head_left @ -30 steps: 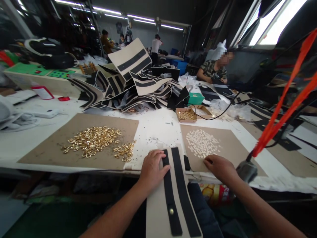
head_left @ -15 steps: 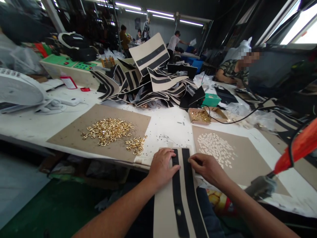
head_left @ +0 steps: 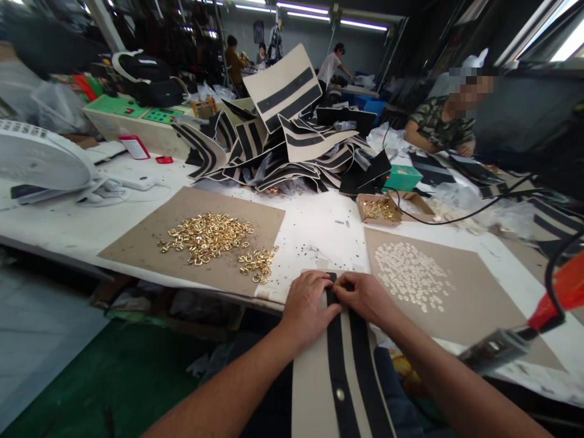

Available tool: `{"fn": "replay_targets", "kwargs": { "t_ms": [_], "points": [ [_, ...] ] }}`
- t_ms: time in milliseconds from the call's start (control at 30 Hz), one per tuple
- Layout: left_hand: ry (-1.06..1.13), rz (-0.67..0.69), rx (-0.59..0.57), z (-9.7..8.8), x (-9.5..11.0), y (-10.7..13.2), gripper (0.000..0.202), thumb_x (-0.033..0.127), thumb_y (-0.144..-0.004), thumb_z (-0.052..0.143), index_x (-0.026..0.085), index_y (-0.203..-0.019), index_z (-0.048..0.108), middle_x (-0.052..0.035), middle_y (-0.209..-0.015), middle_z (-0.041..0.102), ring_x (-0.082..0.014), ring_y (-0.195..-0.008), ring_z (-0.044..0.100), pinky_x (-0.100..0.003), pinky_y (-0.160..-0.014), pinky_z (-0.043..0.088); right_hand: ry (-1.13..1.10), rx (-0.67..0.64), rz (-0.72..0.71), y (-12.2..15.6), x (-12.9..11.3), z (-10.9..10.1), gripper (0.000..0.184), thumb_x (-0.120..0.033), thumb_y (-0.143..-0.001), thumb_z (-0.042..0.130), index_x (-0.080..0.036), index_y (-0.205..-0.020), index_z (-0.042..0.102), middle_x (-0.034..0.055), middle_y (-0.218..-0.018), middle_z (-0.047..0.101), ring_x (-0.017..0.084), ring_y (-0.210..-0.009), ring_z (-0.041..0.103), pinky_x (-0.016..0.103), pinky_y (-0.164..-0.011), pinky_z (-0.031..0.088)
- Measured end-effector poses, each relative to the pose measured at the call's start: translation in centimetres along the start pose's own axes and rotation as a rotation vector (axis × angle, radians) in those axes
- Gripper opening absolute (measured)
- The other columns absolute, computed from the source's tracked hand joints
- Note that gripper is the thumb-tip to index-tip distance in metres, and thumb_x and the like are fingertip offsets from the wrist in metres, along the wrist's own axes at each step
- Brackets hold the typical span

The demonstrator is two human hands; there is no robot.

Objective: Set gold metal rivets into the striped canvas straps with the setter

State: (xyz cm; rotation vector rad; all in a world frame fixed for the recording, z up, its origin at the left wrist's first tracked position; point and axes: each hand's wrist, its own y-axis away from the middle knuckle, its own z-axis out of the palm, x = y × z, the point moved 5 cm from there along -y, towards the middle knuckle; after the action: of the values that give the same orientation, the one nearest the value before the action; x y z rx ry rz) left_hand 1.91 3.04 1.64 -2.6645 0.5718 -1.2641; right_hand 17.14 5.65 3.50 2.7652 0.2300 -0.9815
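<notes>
Head view over a long white-topped bench (head_left: 319, 237) in a workshop, with a co-worker in a camouflage shirt (head_left: 440, 128) working further along it on the right. Beyond the hands rises a loose heap of cream panels with black stripes (head_left: 283, 146), some propped upright and others slumped over one another. Two brown cardboard sheets lie on the bench on either side of the person: the left sheet (head_left: 137, 255) carries a pile of gold metal rings (head_left: 205, 237), with a smaller cluster (head_left: 258, 264) just beside it, and the right sheet (head_left: 483, 304) carries a spread of pale rings (head_left: 410, 274). A small cardboard tray (head_left: 376, 210) of gold pieces sits near the far edge of the right sheet.

A cream panel with two black straps (head_left: 314, 389) lies lengthwise across the bench edge, its upper end on the bench and the rest running down towards the person, and a round metal stud (head_left: 340, 394) shows on one strap. Both forearms reach in from below. The left hand (head_left: 310, 307) lies flat and relaxed on the panel, fingers extended over the strap's upper end. The right hand (head_left: 362, 298) curls its fingers at that same end, right beside the left hand; whether it is gripping the strap cannot be told.
</notes>
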Motion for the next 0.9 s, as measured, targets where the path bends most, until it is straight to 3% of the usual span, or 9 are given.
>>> {"fn": "replay_targets", "kwargs": {
  "t_ms": [300, 500, 800, 900],
  "points": [
    [0.005, 0.015, 0.0, 0.1, -0.1, 0.1, 0.043, 0.025, -0.072, 0.086, 0.024, -0.11, 0.065, -0.0068, -0.125, 0.067, -0.03, -0.125, 0.056, -0.05, -0.107, 0.046, -0.046, -0.177, 0.047, -1.1, -0.5, -0.4, 0.023, -0.026, -0.083, 0.059, -0.019, -0.062, 0.064, -0.0022, -0.051, 0.06, 0.013, -0.05, 0.051, 0.024, -0.049, 0.032],
    [-0.008, 0.015, 0.01, 0.0, 0.0, 0.1, 0.042, 0.025, -0.073, 0.085, 0.024, -0.11, 0.066, -0.0064, -0.125, 0.067, -0.0298, -0.125, 0.057, -0.049, -0.107, 0.046, -0.121, -0.231, -0.001, -0.8, 0.1, -0.3, 0.018, -0.029, -0.084, 0.058, -0.018, -0.075, 0.068, -0.0031, -0.058, 0.063, 0.012, -0.053, 0.053, 0.023, -0.052, 0.036],
    [-0.009, 0.005, -0.001, 0.0, 0.2, -0.1, 0.045, 0.024, -0.071, 0.087, 0.024, -0.112, 0.066, -0.0058, -0.126, 0.067, -0.0279, -0.124, 0.056, -0.048, -0.108, 0.046, -0.083, -0.141, 0.074, -1.2, -0.4, -0.5, 0.016, -0.023, -0.078, 0.064, -0.019, -0.062, 0.064, -0.0016, -0.052, 0.061, 0.014, -0.053, 0.054, 0.025, -0.051, 0.033],
    [-0.02, 0.023, 0.003, -0.1, 0.3, 0.0, 0.046, 0.023, -0.072, 0.087, 0.024, -0.112, 0.065, -0.0058, -0.126, 0.067, -0.0281, -0.124, 0.056, -0.049, -0.107, 0.046, -0.104, -0.06, 0.091, -0.8, -0.2, -0.4, 0.006, -0.021, -0.078, 0.064, -0.018, -0.079, 0.069, -0.0015, -0.06, 0.065, 0.015, -0.058, 0.058, 0.024, -0.053, 0.037]
  ]
}}
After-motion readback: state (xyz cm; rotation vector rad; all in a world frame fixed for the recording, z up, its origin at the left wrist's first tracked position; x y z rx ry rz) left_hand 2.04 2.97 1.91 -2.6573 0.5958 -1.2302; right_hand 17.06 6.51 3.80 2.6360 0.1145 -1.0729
